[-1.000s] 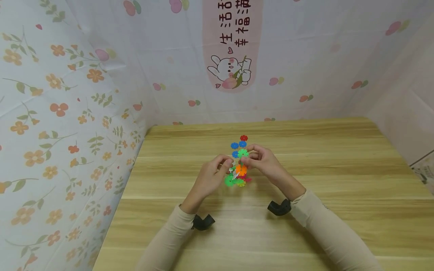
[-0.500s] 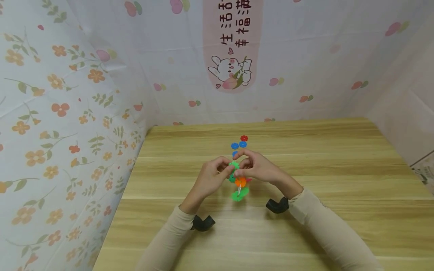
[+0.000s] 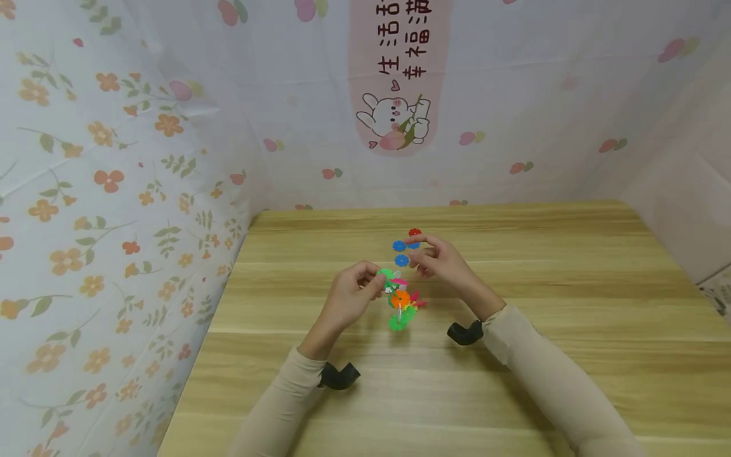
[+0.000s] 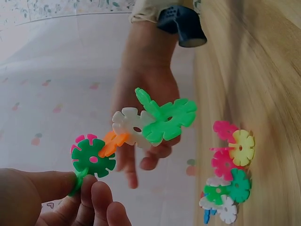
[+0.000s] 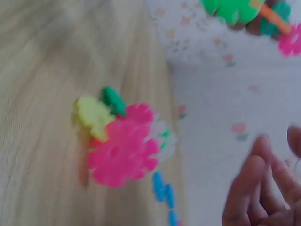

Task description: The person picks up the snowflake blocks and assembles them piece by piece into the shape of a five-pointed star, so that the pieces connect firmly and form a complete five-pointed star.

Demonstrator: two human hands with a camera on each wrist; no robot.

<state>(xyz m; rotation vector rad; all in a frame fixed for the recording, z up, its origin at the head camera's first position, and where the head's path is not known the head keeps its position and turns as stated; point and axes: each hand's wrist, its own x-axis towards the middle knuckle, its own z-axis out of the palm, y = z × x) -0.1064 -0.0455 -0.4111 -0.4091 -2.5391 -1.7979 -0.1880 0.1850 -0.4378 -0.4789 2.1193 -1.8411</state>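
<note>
Beyond the hands point(image 3: 447, 261) — red disc point(image 3: 415, 231), cloth backdrop point(image 3: 514, 82)

This looks like a homelike, curtained-off corner, for a wood-grain table point(image 3: 571, 279) stands before a pale backdrop point(image 3: 502, 95) printed with a cartoon rabbit point(image 3: 390, 115) and Chinese lettering point(image 3: 415, 54), and a flower-patterned sheet point(image 3: 125, 216) hangs along its left side.

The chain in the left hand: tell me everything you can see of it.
The chain is plastic-looking flower discs slotted together at angles: green, dark green, pink, orange, white, then two bright green at the far end. Notches ring the discs; some show a centre hole. The left hand pinches the near-end green disc; the rest juts out, raised off the table. The right hand is apart from it.
</note>
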